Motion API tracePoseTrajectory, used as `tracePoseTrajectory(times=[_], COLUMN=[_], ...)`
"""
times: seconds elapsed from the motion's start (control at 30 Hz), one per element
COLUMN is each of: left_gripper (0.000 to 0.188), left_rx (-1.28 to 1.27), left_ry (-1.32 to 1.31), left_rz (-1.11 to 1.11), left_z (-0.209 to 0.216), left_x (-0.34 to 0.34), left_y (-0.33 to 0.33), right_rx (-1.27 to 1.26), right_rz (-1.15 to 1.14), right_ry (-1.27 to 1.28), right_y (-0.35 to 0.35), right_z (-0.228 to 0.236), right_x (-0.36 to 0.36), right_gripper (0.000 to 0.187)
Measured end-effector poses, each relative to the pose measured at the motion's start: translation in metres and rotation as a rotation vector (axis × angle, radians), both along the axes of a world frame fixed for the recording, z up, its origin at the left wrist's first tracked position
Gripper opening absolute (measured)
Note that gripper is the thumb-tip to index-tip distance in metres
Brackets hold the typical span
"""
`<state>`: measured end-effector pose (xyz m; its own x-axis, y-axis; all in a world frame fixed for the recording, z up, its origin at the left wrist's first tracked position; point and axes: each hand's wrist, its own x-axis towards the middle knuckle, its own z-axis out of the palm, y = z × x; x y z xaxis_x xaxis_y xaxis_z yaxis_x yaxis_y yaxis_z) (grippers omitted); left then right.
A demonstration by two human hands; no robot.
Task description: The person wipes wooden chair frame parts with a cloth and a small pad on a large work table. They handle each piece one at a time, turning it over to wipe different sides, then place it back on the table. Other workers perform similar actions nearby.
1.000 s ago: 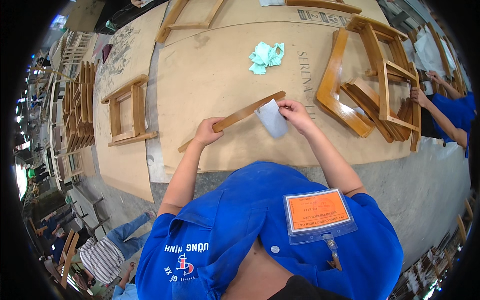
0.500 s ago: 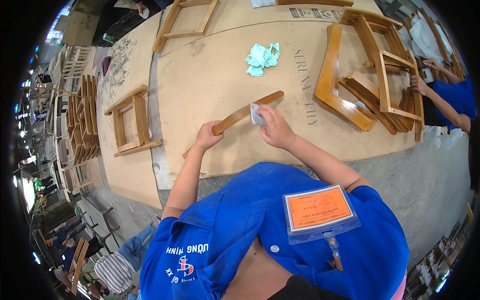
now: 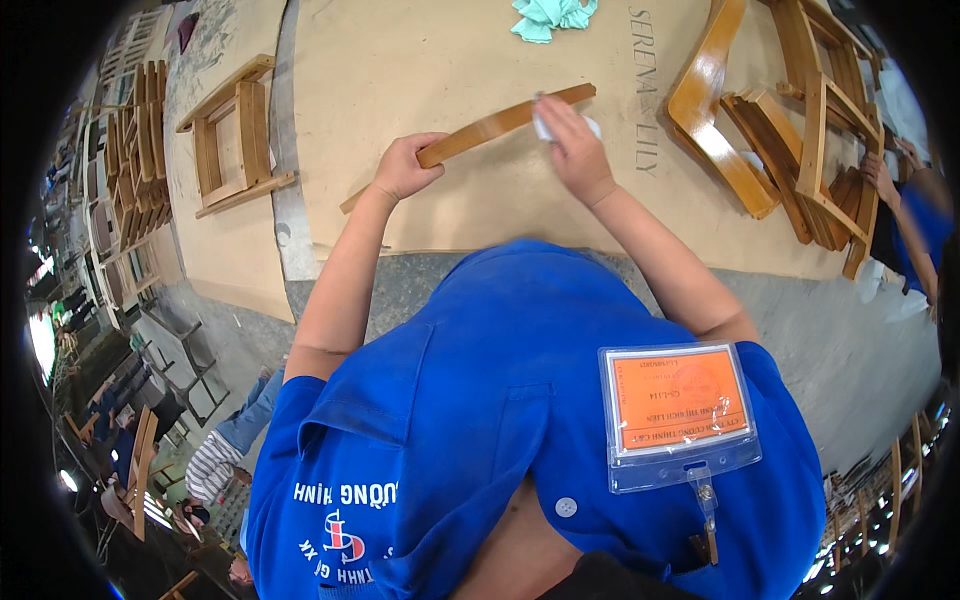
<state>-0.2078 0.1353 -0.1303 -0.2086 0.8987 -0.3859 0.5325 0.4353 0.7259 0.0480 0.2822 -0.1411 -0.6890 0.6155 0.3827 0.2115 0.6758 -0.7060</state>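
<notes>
On my feed, the left cardboard sheet [image 3: 225, 245] carries a wooden frame [image 3: 252, 135] and a dark red item [image 3: 187, 33]; on the right cardboard sheet [image 3: 400, 90] I see a crumpled mint-green cloth [image 3: 550, 15], a glossy angled wooden piece [image 3: 698, 105], a pile of wooden parts [image 3: 772, 150] and, at its right edge, a second frame [image 3: 814, 135]

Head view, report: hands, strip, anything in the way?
Left hand gripping wooden strip. Right hand holding white pad against strip, toward its right end. Green cloth apart, not in the way.
</notes>
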Motion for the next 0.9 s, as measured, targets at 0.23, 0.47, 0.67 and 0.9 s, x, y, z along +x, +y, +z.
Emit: tracePoseTrajectory(times=[0.23, 0.47, 0.67, 0.9], left_gripper=[0.047, 0.042, 0.045, 0.039], left_rx=[0.163, 0.370, 0.468, 0.110], left_ry=[0.170, 0.639, 0.896, 0.820], left_rz=[-0.117, -0.274, -0.485, -0.320], left_z=[-0.007, -0.008, -0.010, 0.031], left_x=[0.018, 0.032, 0.010, 0.029], left_y=[-0.015, -0.022, -0.017, -0.023], right_rx=[-0.027, -0.216, -0.320, -0.354], right_rz=[-0.057, -0.499, -0.612, 0.003], right_ry=[-0.143, -0.166, -0.261, -0.724], right_y=[0.006, 0.040, 0.083, 0.028], right_z=[-0.040, -0.034, -0.035, 0.022], right_x=[0.021, 0.065, 0.101, 0.103], right_gripper=[0.047, 0.042, 0.038, 0.052])
